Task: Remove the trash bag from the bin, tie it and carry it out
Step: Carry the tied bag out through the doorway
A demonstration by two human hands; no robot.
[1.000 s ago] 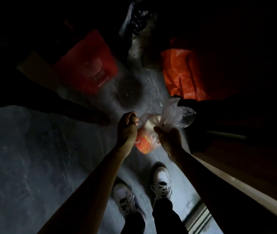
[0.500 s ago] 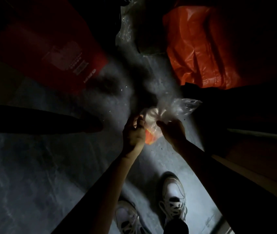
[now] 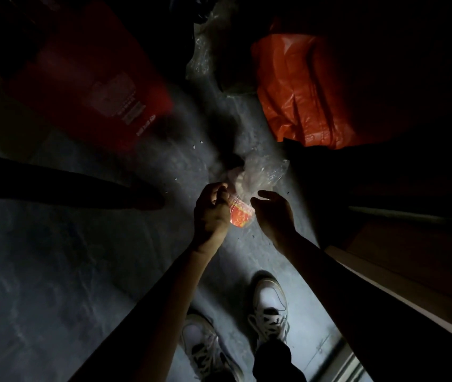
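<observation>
In a very dark space I hold a small clear plastic trash bag (image 3: 263, 175) above the grey floor. Orange and pale rubbish (image 3: 242, 215) shows through its lower part. My left hand (image 3: 211, 213) grips the bag's left side with closed fingers. My right hand (image 3: 273, 213) hovers just right of the bag, fingers apart and curved, holding nothing. The bag's loose top spreads up and to the right of my hands.
A red box with white print (image 3: 103, 86) lies at upper left. An orange plastic bag (image 3: 302, 92) lies at upper right, with crumpled clear plastic (image 3: 205, 59) between them. My two white shoes (image 3: 270, 307) stand below. A pale ledge (image 3: 384, 285) runs along the right.
My right hand has let go of the bag's neck and opened beside it. The view has shifted closer toward the red box and orange bag.
</observation>
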